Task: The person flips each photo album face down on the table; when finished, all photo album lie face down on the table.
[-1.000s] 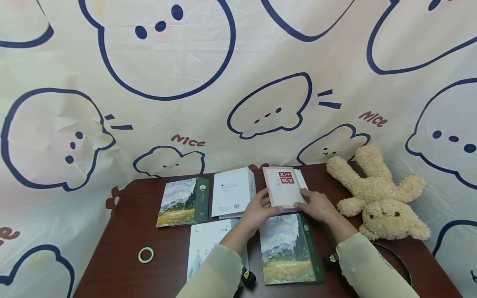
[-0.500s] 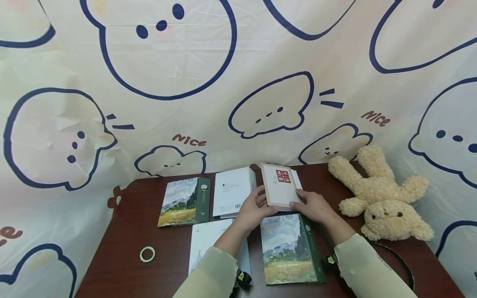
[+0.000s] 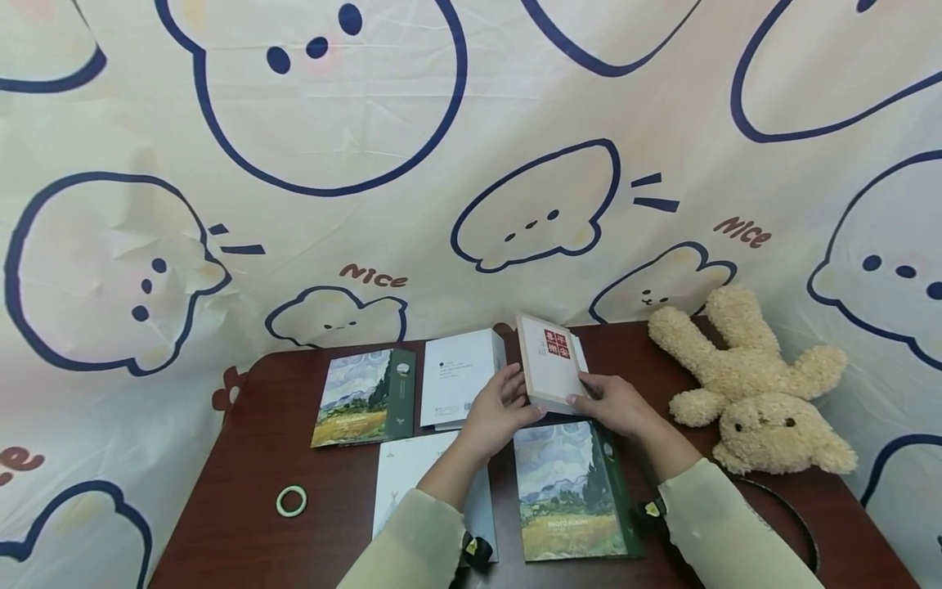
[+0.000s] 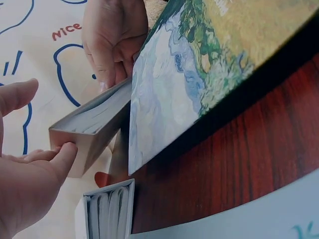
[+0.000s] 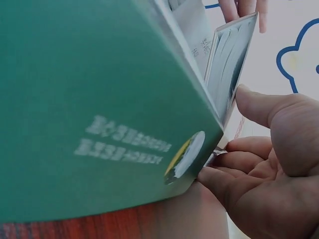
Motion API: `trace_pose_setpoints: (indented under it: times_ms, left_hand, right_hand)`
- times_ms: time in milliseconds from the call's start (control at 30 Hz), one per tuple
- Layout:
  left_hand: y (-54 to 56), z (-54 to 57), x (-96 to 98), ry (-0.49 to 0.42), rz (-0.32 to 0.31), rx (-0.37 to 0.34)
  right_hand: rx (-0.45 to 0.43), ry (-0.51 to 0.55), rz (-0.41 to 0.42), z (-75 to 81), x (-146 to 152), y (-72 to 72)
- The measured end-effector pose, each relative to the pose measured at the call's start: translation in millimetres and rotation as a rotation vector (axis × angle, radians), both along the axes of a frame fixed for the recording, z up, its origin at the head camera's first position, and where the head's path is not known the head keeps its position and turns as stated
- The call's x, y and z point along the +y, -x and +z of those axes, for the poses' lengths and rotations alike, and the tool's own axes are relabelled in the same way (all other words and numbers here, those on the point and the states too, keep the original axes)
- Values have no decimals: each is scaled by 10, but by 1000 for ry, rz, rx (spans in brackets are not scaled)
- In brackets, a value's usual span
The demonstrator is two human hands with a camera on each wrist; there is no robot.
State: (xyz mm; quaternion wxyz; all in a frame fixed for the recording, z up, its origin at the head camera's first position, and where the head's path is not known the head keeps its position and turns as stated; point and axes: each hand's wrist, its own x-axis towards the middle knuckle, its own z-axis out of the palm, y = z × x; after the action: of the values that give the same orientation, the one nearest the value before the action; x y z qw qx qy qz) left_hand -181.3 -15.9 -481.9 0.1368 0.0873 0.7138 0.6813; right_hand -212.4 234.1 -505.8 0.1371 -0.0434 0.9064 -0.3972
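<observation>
A thick white photo album [image 3: 548, 364] with a red square of characters on its cover is tilted up at the back of the table. My right hand [image 3: 614, 402] pinches its right edge, thumb on the cover side and fingers behind. My left hand [image 3: 495, 413] is at its spine, fingertips touching it; in the left wrist view the thumb stands apart. Its page edges [image 4: 94, 112] face the left wrist camera. Partly hidden behind it is another white book [image 3: 583, 352]. Below my hands lies a photo album with a painted landscape [image 3: 567, 491] and green spine.
Left of my hands lie a white album [image 3: 458, 380], a landscape album [image 3: 361, 397] and a pale blue-white album [image 3: 412, 470] partly under my left forearm. A green ring [image 3: 291, 501] lies front left. A plush toy [image 3: 758, 384] and black cable [image 3: 787, 515] are at right.
The white photo album has shifted slightly back and left, and its left side has tipped up. My left fingers have loosened from it, while my right hand keeps hold.
</observation>
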Motion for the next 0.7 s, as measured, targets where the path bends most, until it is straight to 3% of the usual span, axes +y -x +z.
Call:
trace_pose_setpoints:
  times_ms: [433, 700]
  left_hand:
    - [3, 32, -19, 88, -5, 78]
    - [-17, 52, -20, 62, -23, 73]
  right_hand:
    - [-86, 197, 21, 30, -30, 34]
    - [-120, 258, 14, 30, -78, 35]
